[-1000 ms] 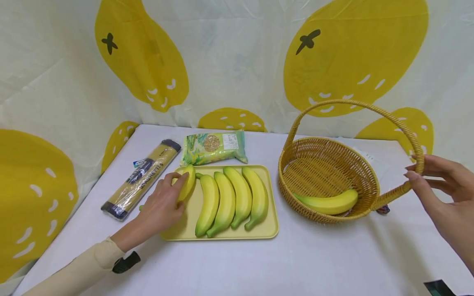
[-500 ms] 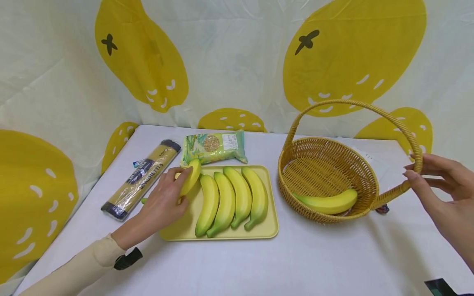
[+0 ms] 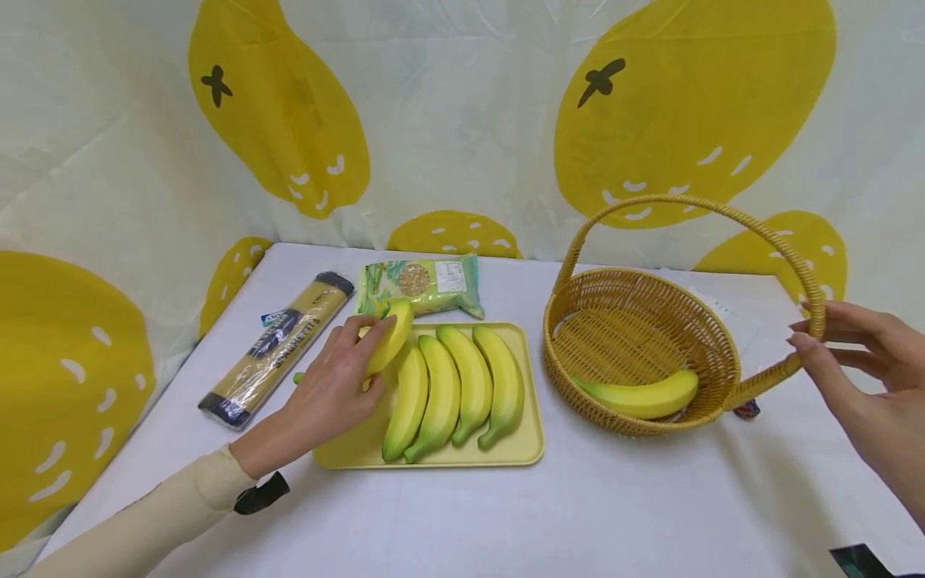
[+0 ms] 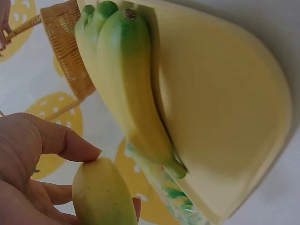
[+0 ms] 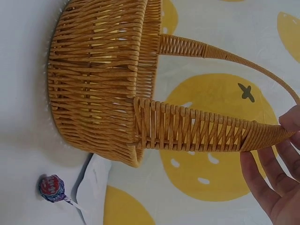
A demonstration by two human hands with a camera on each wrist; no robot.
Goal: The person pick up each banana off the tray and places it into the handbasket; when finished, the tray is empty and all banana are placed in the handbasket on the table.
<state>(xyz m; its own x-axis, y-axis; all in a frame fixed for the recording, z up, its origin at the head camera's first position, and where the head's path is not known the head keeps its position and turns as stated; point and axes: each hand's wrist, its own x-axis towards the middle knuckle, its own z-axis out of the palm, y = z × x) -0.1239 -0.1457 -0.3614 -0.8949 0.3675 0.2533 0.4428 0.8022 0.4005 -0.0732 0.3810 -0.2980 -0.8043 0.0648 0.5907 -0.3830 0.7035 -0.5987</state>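
Between the thumb and fingers of my left hand (image 3: 332, 401) is a yellow banana (image 3: 393, 337), raised over the left part of a pale yellow tray (image 3: 347, 451). The left wrist view shows this banana (image 4: 104, 194) end-on in the grip. Several more bananas (image 3: 473, 385) lie side by side on the tray, green tips toward the near edge. My right hand (image 3: 878, 377) pinches the arched handle of a wicker basket (image 3: 567, 397), which stands on the table. One banana (image 3: 646, 396) lies inside the basket. The right wrist view has the fingers (image 5: 262, 183) curled at the handle.
A spaghetti pack (image 3: 278, 353) lies left of the tray, a small blue packet (image 3: 271, 319) beside it. A green food packet (image 3: 419, 286) is behind the tray. A lollipop (image 5: 51, 188) lies by the basket. Fruit-printed cloth (image 3: 462, 120) hangs behind.
My left hand has lifted the banana and moved it rightward, so it now overlaps the leftmost banana of the row. The right hand and basket have stayed in place.
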